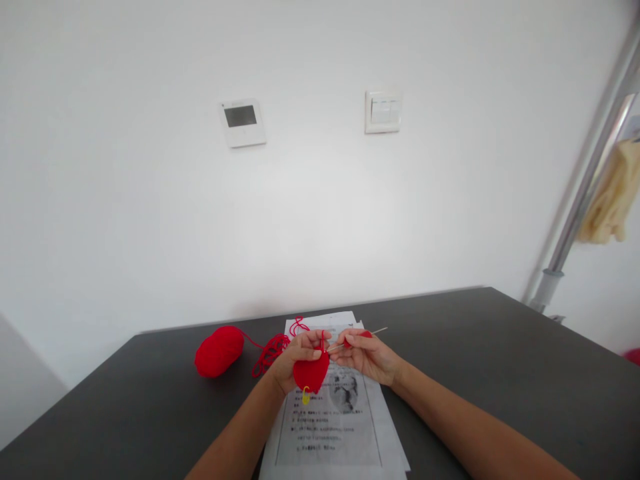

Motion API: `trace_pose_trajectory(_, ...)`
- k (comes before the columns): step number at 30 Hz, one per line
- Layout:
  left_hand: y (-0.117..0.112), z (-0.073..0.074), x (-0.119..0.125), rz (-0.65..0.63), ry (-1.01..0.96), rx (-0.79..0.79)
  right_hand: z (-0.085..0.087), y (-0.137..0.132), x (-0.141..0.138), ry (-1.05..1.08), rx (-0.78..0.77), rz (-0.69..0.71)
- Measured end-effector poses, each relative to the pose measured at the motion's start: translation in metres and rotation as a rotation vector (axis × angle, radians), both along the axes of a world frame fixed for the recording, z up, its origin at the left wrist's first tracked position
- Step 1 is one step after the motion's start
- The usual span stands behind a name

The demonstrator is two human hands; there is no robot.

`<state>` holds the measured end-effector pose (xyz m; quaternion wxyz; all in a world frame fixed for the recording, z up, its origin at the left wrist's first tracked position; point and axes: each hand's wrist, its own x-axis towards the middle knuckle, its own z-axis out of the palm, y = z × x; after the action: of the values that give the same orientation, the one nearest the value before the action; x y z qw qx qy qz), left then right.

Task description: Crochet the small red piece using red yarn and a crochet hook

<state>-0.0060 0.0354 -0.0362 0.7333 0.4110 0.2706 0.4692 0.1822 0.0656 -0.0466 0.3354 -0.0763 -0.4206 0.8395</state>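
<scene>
My left hand (295, 357) pinches a small red crochet piece (311, 373), rounded and tapering toward the bottom. A yellow stitch marker (305, 396) hangs from its lower edge. Between the fingers of my right hand (367, 355) is a thin crochet hook (381, 330) with a red grip; its tip meets the upper right edge of the piece. A strand of red yarn runs up over my left fingers. Loose red yarn (270, 353) lies in a tangle left of that hand and leads to a red yarn ball (219, 351).
Printed sheets of paper (330, 440) lie under my hands on the dark table (125, 413). Behind it, the white wall carries a thermostat panel (243, 124) and a light switch (383, 112). A metal pole (585, 193) and yellowish cloth (611, 193) are at the right.
</scene>
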Motion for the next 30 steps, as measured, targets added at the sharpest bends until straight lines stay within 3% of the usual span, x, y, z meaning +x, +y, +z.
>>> trace_pose_trajectory(6, 0.0, 0.001, 0.002, 0.07, -0.01, 0.009, -0.002, -0.001, -0.004, 0.03, -0.036, -0.067)
trace_pose_trajectory(14, 0.003, 0.002, 0.003, 0.189, 0.077, -0.01, 0.0, -0.003, -0.01, -0.052, 0.136, -0.371)
trace_pose_trajectory(17, 0.005, -0.001, 0.002, 0.188, 0.093, -0.024, 0.001, -0.005, -0.011, -0.184, 0.367, -0.476)
trace_pose_trajectory(21, 0.007, -0.006, 0.0, 0.137, 0.103, -0.042, 0.0, -0.009, -0.008, -0.354, 0.906, -0.616)
trace_pose_trajectory(24, 0.009, -0.011, -0.002, 0.099, 0.092, -0.043, -0.002, -0.01, -0.005, -0.374, 1.23, -0.642)
trace_pose_trajectory(27, 0.011, -0.014, -0.003, 0.09, 0.089, -0.052, -0.005, -0.008, -0.004, -0.371, 1.42, -0.636)
trace_pose_trajectory(30, 0.011, -0.015, -0.004, 0.095, 0.099, -0.059, -0.006, -0.007, -0.004, -0.393, 1.493, -0.669)
